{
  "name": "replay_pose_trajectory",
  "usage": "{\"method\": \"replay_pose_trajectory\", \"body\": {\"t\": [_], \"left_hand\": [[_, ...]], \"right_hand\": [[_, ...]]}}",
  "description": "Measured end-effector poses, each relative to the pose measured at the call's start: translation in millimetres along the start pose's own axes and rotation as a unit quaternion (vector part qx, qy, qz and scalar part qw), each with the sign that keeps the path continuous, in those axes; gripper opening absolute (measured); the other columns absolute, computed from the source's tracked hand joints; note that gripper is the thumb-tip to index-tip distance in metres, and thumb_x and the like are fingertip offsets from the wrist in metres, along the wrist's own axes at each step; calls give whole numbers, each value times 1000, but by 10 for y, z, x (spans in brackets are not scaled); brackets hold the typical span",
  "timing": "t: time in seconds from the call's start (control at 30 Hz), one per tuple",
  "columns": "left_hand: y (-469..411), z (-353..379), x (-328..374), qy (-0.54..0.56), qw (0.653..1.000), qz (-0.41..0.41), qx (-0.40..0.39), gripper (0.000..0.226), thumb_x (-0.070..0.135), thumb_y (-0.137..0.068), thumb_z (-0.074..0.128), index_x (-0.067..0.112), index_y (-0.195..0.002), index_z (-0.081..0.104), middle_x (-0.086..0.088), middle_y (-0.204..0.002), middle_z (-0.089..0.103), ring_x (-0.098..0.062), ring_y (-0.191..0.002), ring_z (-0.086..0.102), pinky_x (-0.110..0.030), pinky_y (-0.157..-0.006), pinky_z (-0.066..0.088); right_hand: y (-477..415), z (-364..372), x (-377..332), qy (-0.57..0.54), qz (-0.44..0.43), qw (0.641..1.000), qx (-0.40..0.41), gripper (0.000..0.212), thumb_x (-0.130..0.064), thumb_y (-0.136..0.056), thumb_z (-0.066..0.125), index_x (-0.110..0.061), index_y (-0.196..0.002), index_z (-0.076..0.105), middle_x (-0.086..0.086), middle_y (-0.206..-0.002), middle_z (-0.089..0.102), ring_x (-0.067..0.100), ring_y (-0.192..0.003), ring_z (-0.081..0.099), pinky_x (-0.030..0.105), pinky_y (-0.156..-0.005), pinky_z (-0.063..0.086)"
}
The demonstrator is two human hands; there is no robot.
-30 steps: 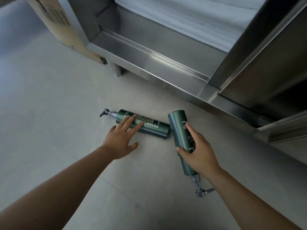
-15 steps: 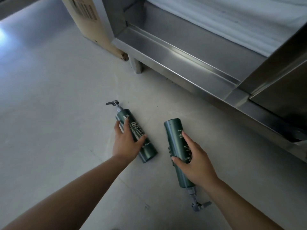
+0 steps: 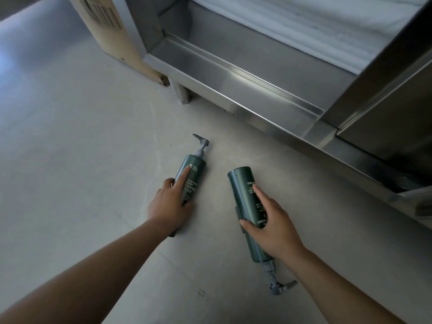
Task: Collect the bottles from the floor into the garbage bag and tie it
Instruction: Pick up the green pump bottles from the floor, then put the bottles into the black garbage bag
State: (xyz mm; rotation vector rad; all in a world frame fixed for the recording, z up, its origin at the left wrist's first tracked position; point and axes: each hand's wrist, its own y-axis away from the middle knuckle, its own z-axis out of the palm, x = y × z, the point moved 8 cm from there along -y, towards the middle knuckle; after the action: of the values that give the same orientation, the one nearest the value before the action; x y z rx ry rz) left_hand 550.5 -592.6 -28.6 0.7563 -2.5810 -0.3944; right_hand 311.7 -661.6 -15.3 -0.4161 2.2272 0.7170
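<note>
Cardboard box beside a steel shelf unit holding white cloth

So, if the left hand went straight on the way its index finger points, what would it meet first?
Likely the grey pump of the left bottle that the left hand holds; farther on, the steel shelf edge.

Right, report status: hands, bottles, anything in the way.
Left hand grips left bottle. Right hand grips right bottle. Both bottles lying on the floor, pumps opposite ways. Garbage bag not in view.
</note>
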Motion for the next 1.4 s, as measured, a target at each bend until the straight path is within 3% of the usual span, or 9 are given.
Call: {"method": "replay_pose_trajectory", "body": {"t": [0.13, 0.37, 0.6, 0.73, 0.87, 0.97, 1.07, 1.17, 1.4], "left_hand": [[-16, -77, -61, 50, 999, -1, 1, 82, 36, -82, 60, 45, -145, 8, -5, -133, 47, -29, -107, 55, -31, -76, 44], [82, -802, -145, 143, 986, -20, 82, 82, 34, -80, 65, 43, -144, 15, -10, -121, 59, -30, -101, 60, -32, -77, 41], [903, -2297, -412, 231, 962, -92, 108, 80, 38, -75, 71, 59, -135, 21, 9, -106, 56, -12, -79, 61, -23, -71, 40], [1694, -3290, -112, 279, 946, -117, 118, 81, 34, -73, 74, 59, -134, 26, 14, -104, 55, -7, -79, 61, -21, -76, 43], [2501, -4479, 432, 331, 930, -111, 117, 80, 31, -74, 74, 55, -135, 28, 23, -102, 55, 21, -80, 55, -4, -72, 41], [3087, -5375, 868, 355, 923, -99, 109, 80, 33, -76, 72, 52, -138, 25, 14, -111, 57, 12, -86, 57, -18, -78, 42], [3566, -6075, 1215, 359, 924, -78, 110, 80, 36, -76, 72, 55, -137, 24, 24, -106, 56, 15, -86, 55, -12, -74, 40], [3926, -6564, 1500, 356, 924, -63, 124, 79, 39, -73, 74, 60, -133, 26, 37, -97, 48, 25, -80, 53, -8, -69, 38], [4568, -6878, 2124, 413, 886, -78, 194, 75, 39, -72, 75, 68, -124, 29, 30, -99, 53, 18, -82, 57, -13, -67, 41]], "right_hand": [[-61, 36, -88, -29, -1, 1000, -5, 86, -38, -77, 70, -52, -141, 14, -10, -125, 46, -3, -95, 46, 4, -73, 34], [-399, 244, -816, -119, -35, 992, -37, 86, -35, -73, 74, -50, -140, 21, -13, -132, 46, 9, -112, 52, 33, -96, 47], [146, -128, -2115, -168, -26, 984, -54, 83, -36, -71, 75, -55, -134, 25, -37, -106, 43, -22, -89, 50, -5, -63, 39], [781, -800, -3052, -163, -14, 985, -58, 79, -33, -73, 74, -51, -136, 30, -38, -106, 47, -22, -89, 52, -5, -63, 38], [1483, -1679, -4212, -152, -22, 987, -55, 76, -33, -72, 74, -54, -132, 33, -49, -97, 48, -21, -88, 54, -5, -64, 37], [2056, -2323, -5027, -157, -25, 986, -49, 75, -37, -69, 73, -54, -131, 35, -48, -100, 53, -16, -92, 56, -2, -69, 40], [2546, -2825, -5620, -163, -38, 985, -38, 74, -43, -65, 72, -58, -128, 36, -52, -105, 49, -19, -95, 54, -2, -71, 39], [2861, -3239, -5971, -181, -57, 982, -24, 74, -44, -62, 72, -60, -126, 37, -43, -110, 53, -19, -97, 53, -2, -73, 39], [3257, -4069, -6295, -170, -136, 976, -28, 75, -33, -70, 75, -44, -135, 38, -13, -124, 56, -19, -105, 49, -2, -74, 38]]}}
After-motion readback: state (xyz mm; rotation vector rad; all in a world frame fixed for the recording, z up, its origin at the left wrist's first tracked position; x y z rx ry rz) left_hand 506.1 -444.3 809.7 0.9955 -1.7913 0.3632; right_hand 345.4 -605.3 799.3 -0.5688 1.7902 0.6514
